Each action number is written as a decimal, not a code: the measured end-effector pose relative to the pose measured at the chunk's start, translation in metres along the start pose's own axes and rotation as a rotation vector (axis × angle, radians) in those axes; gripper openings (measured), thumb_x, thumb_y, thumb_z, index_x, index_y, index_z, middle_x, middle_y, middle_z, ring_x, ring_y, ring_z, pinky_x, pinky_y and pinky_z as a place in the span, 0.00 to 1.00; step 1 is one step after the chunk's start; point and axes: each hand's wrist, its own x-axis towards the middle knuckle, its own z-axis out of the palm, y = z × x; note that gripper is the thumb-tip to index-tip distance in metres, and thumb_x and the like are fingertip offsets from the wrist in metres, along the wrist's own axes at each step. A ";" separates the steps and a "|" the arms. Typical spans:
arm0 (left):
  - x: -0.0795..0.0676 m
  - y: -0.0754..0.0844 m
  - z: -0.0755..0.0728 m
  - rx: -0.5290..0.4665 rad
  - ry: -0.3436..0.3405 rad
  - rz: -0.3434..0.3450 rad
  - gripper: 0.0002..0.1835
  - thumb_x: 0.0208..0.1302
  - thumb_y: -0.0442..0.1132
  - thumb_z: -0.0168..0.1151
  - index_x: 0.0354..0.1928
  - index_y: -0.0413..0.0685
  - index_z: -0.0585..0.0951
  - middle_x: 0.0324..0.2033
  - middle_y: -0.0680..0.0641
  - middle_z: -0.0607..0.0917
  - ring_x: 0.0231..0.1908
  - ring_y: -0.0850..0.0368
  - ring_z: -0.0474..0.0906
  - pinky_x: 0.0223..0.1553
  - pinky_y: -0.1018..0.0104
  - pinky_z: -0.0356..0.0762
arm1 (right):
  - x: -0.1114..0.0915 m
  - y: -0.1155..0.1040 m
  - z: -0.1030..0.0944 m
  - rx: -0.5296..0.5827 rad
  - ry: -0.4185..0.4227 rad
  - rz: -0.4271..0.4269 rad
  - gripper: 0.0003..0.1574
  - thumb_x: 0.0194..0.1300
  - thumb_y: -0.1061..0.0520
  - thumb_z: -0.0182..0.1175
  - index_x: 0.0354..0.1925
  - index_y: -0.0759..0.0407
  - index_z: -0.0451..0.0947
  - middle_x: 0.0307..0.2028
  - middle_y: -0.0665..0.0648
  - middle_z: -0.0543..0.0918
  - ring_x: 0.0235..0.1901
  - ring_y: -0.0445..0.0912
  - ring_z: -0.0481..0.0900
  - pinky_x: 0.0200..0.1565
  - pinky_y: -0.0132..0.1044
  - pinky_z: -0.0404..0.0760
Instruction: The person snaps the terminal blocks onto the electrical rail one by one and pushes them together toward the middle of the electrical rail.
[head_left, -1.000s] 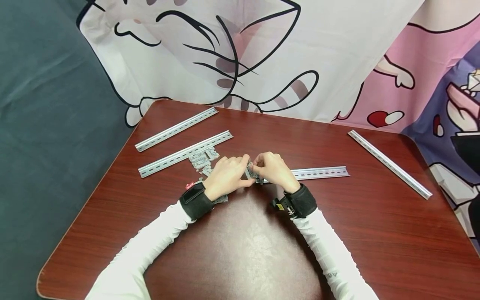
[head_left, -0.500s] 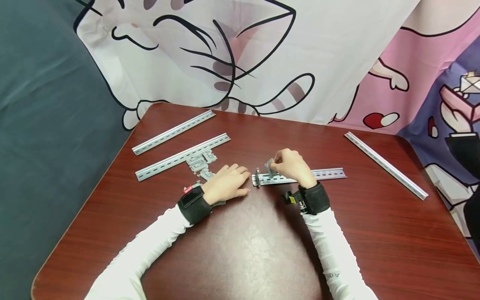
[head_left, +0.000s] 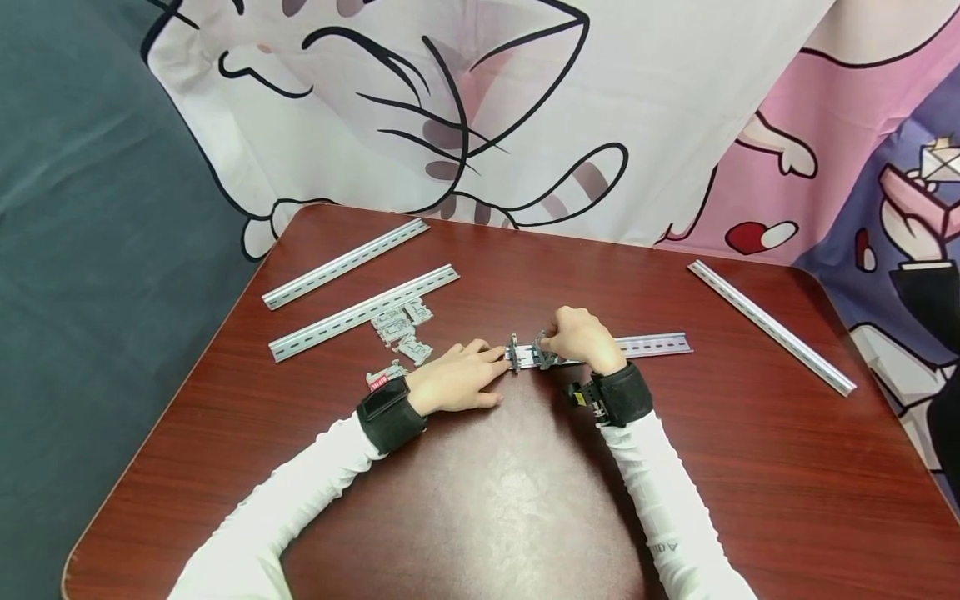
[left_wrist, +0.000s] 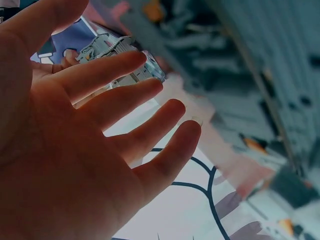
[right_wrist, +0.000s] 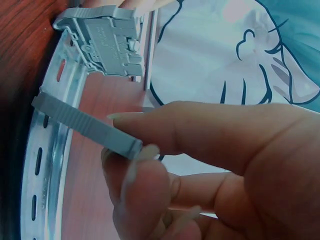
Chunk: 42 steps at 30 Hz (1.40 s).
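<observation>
A slotted metal DIN rail (head_left: pixel 652 343) lies across the middle of the table. One grey plastic end clamp (right_wrist: pixel 105 45) stands upright on it near its left end. My right hand (head_left: pixel 588 340) pinches a second grey end clamp (right_wrist: pixel 87 122) between thumb and index finger, its ribbed edge up. The lower end of this clamp is right at the rail, beside the first one and a small gap apart. My left hand (head_left: pixel 459 379) lies low over the table, fingers spread and fairly straight, fingertips right at the rail's left end. It holds nothing.
Several loose grey clamps (head_left: pixel 392 323) lie flat left of my left hand, one with a red label (head_left: pixel 378 382) close to the wristband. Two more rails (head_left: pixel 363 312) (head_left: pixel 345 262) lie at the back left, and another rail (head_left: pixel 772 327) slants at the right.
My hands were together around the grey pieces; they have moved apart. The right hand carried the second clamp right, then lowered it to the rail. The left hand uncovered the first clamp and now reaches the rail's end.
</observation>
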 end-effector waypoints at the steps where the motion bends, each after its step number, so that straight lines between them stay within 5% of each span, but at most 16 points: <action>1: 0.000 0.000 0.001 -0.003 -0.005 -0.001 0.29 0.66 0.52 0.58 0.65 0.46 0.73 0.68 0.44 0.70 0.63 0.46 0.66 0.55 0.49 0.69 | 0.000 0.000 0.001 -0.003 -0.001 0.005 0.19 0.61 0.53 0.62 0.15 0.56 0.76 0.13 0.50 0.77 0.16 0.43 0.75 0.21 0.33 0.65; 7: 0.001 0.000 0.001 -0.018 -0.033 -0.011 0.30 0.66 0.52 0.58 0.66 0.45 0.71 0.69 0.43 0.68 0.66 0.46 0.63 0.59 0.48 0.67 | 0.002 -0.004 0.005 -0.024 0.018 0.034 0.25 0.60 0.53 0.63 0.11 0.50 0.66 0.11 0.48 0.72 0.16 0.44 0.73 0.21 0.34 0.65; 15: 0.002 0.001 0.004 -0.008 -0.048 -0.012 0.32 0.66 0.53 0.58 0.66 0.43 0.70 0.70 0.43 0.67 0.67 0.46 0.63 0.60 0.48 0.66 | 0.003 -0.010 0.011 -0.059 0.032 0.051 0.18 0.56 0.55 0.63 0.14 0.52 0.68 0.14 0.49 0.74 0.20 0.47 0.75 0.23 0.36 0.68; 23: 0.002 0.002 0.005 0.007 -0.046 -0.012 0.32 0.66 0.54 0.57 0.67 0.43 0.69 0.70 0.41 0.66 0.67 0.45 0.62 0.61 0.48 0.67 | 0.006 -0.009 0.014 -0.038 0.042 0.049 0.19 0.54 0.58 0.59 0.14 0.52 0.62 0.15 0.49 0.64 0.18 0.45 0.65 0.22 0.37 0.63; 30: 0.003 0.003 0.006 -0.002 -0.054 -0.015 0.33 0.66 0.54 0.58 0.67 0.43 0.69 0.70 0.41 0.65 0.67 0.46 0.61 0.60 0.48 0.67 | 0.008 -0.007 0.013 -0.046 0.046 0.058 0.07 0.51 0.57 0.60 0.20 0.55 0.73 0.23 0.54 0.76 0.26 0.49 0.74 0.27 0.39 0.69; 42: 0.002 0.005 0.005 0.002 -0.063 -0.029 0.34 0.66 0.54 0.58 0.67 0.42 0.68 0.70 0.40 0.65 0.68 0.45 0.60 0.61 0.47 0.66 | 0.018 -0.011 0.017 -0.045 0.044 0.082 0.07 0.48 0.57 0.59 0.18 0.54 0.71 0.24 0.54 0.75 0.29 0.51 0.74 0.31 0.41 0.72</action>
